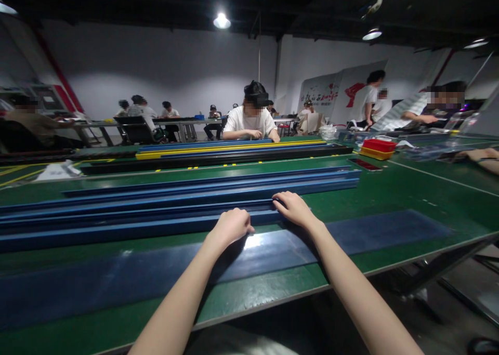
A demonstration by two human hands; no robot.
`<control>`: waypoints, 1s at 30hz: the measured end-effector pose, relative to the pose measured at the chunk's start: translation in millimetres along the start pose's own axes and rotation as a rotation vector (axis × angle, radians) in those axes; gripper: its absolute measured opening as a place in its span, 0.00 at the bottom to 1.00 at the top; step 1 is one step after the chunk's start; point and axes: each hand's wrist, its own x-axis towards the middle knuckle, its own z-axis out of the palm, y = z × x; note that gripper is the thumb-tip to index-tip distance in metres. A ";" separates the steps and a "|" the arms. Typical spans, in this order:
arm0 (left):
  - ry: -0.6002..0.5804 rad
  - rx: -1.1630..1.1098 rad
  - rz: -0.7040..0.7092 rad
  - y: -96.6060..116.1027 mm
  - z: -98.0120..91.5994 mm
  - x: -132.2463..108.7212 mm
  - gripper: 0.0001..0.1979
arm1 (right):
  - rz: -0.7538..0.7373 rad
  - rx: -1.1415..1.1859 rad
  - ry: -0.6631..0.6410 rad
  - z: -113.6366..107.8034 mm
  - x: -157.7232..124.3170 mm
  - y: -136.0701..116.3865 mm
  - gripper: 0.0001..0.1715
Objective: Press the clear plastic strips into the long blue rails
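Note:
Several long blue rails (175,199) lie side by side across the green table (390,194), running left to right. My left hand (231,226) is curled closed, its fingers pressed on the front edge of the nearest rail. My right hand (293,207) rests beside it with fingers bent over the same rail's edge, gripping it. Both forearms reach forward from the table's front edge, crossing a dark blue strip (370,233) laid flat on the tabletop.
More rails, blue, yellow and black (234,149), lie further back. A person in a white shirt (251,122) sits opposite. Red and yellow trays (377,149) stand at the right back. Another person's hand (481,155) rests at the far right. Other people sit at distant tables.

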 end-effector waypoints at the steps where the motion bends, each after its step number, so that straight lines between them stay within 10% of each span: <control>1: 0.013 -0.012 0.005 0.9 -0.4 -0.2 0.07 | -0.006 0.004 0.010 -0.3 -0.2 0.4 0.16; 30: 0.383 0.194 0.002 15.6 0.6 1.3 0.14 | 0.076 -0.250 0.199 -9.6 -5.3 -13.4 0.33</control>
